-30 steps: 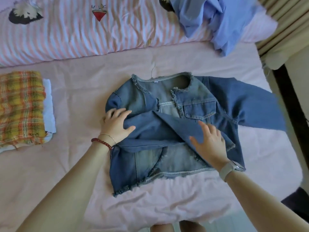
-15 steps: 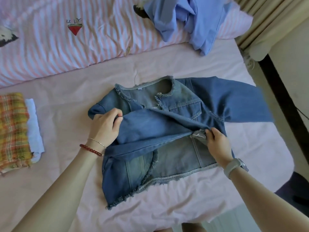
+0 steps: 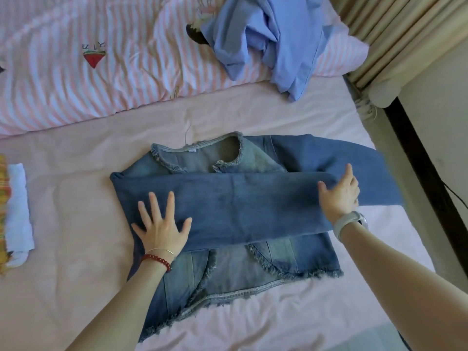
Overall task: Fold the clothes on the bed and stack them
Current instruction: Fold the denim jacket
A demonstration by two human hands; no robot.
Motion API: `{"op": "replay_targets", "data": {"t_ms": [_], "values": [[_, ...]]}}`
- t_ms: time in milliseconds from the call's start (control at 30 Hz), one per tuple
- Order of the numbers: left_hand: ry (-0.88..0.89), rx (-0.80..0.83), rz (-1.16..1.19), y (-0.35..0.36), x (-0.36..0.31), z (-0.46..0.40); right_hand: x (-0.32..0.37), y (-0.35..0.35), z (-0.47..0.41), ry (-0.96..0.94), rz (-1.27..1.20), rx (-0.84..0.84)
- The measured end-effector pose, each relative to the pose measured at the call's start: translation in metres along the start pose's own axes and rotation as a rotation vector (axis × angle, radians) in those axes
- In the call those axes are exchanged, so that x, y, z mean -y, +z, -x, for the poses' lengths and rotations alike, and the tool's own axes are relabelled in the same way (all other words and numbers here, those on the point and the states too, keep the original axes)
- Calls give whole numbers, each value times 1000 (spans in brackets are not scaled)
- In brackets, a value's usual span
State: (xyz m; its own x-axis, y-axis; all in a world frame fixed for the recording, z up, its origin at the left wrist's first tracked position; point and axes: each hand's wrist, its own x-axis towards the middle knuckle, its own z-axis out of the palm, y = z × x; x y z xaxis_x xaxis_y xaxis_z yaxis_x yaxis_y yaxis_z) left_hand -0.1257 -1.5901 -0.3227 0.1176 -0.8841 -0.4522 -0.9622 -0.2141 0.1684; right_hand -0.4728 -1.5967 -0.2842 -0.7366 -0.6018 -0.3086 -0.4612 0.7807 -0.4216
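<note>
A frayed denim jacket [image 3: 228, 264] lies face up on the pink bed sheet [image 3: 76, 224]. One dark sleeve is laid straight across its chest from left to right. My left hand [image 3: 162, 224] presses flat on the left end of that sleeve, fingers spread. At the sleeve's right end my right hand [image 3: 339, 193] lies on the cloth with fingers extended. The other sleeve [image 3: 354, 158] stretches out to the right behind it. A crumpled light blue shirt [image 3: 268, 39] lies on the striped pillow. A folded stack [image 3: 15, 209], plaid over white, sits at the left edge.
A pink-and-white striped pillow or quilt [image 3: 101, 72] runs along the far side of the bed. Beige curtains [image 3: 405, 34] and a dark bed frame [image 3: 430, 186] border the right side. The bed's near edge is just below the jacket hem.
Both hands were gripping the sleeve half a second ago. Now the sleeve lies flat across the jacket and both hands rest open on it. The camera has shifted, so the stack sits further left.
</note>
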Motion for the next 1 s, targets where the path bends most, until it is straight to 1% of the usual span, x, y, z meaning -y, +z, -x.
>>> {"op": "replay_targets", "data": {"t_ms": [67,133,233,300,433,533,633,733,800,833,867,900,933,967,1000], "values": [[-75,84,-17,12,8,-9,-20,7,0,84,-96,58],[-111,123,-31,17,7,-20,-36,9,-5,146,-181,94],[-137,127,-43,16,-1,-24,-45,4,-16,169,-174,90],[-117,99,-46,14,-4,-18,-43,-1,-19,105,-175,43],[-36,29,-16,11,-22,-1,-22,-15,-13,-85,-241,-123],[27,22,-34,10,-48,6,-4,-29,-14,-87,-242,-205],[34,94,-87,16,-66,6,6,-39,-22,-91,-108,-234],[-3,241,-168,24,-70,1,15,-42,-22,-101,-31,-195],[-17,287,-191,24,-72,-3,25,-38,-11,-151,-36,-178],[-11,287,-194,23,-73,-4,31,-34,-1,-213,-35,-171],[4,280,-184,22,-75,-4,37,-29,11,-307,-22,-144],[31,264,-159,21,-77,-3,41,-22,25,-415,-13,-74],[67,241,-119,21,-79,-1,44,-14,36,-515,-5,49],[105,221,-74,19,-81,1,46,-5,45,-578,4,217],[136,208,-19,17,-83,4,46,1,53,-596,2,393]]}}
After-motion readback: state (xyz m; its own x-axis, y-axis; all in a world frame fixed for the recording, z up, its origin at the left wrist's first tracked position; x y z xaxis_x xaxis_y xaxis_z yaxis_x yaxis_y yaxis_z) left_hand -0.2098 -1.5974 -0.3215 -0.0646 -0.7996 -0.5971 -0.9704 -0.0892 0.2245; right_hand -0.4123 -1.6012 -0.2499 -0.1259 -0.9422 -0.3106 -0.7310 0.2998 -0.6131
